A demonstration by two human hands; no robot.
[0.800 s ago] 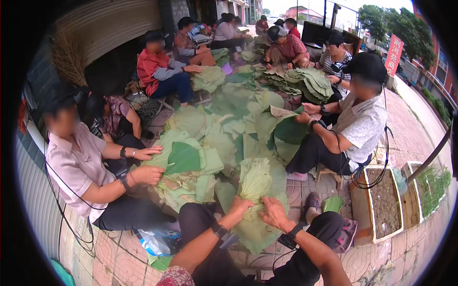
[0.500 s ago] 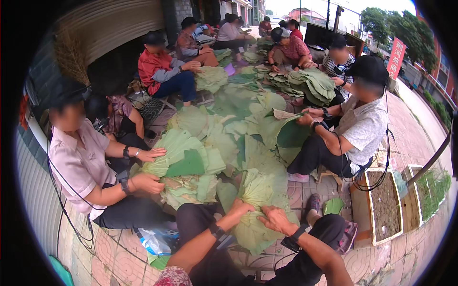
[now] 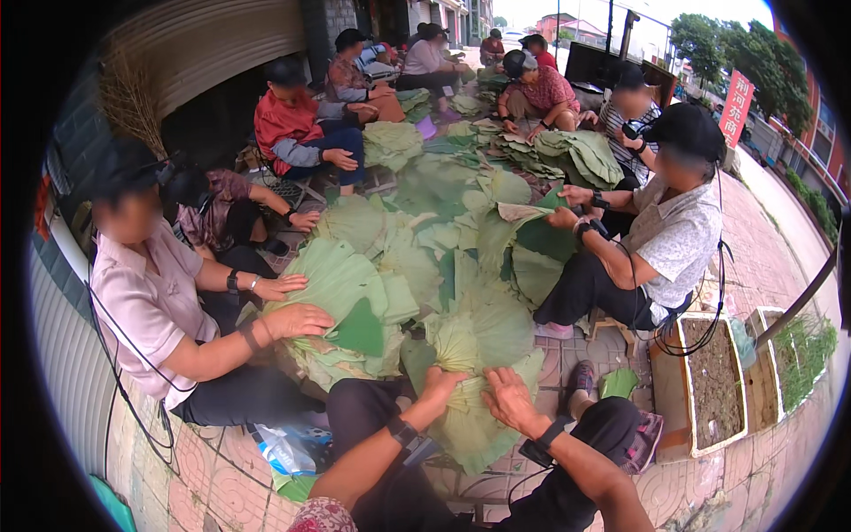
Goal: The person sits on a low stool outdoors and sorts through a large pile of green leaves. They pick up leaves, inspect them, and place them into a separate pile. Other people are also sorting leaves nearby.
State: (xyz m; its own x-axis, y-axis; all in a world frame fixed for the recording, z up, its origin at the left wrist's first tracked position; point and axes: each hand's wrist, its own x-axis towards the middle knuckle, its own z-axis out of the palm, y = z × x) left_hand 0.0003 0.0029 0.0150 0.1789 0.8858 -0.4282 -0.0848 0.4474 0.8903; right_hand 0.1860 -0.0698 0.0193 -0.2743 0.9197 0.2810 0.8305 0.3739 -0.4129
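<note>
A large pale green lotus leaf (image 3: 474, 430) lies over my lap and the front of the leaf pile, its pleated folds gathered between my hands. My left hand (image 3: 438, 388) is closed on the leaf's folds at the left. Just to the right, my right hand (image 3: 511, 399) rests on the same leaf with its fingers stretched out over the surface. Beyond both hands, another broad leaf area (image 3: 479, 328) spreads toward the pile; where one leaf ends and the other begins is hard to make out.
Lotus leaves (image 3: 434, 191) cover the ground between two rows of seated people. A person at my left (image 3: 146, 293) presses on a leaf stack (image 3: 341, 275); one at my right (image 3: 678, 222) holds folded leaves. Planter boxes (image 3: 714, 381) stand at right, a plastic bag (image 3: 288, 450) by my left leg.
The leaf in front of my hands has flattened out and away from me. My right hand has shifted slightly up and left. The left neighbour's nearer hand now lies flat on their leaf.
</note>
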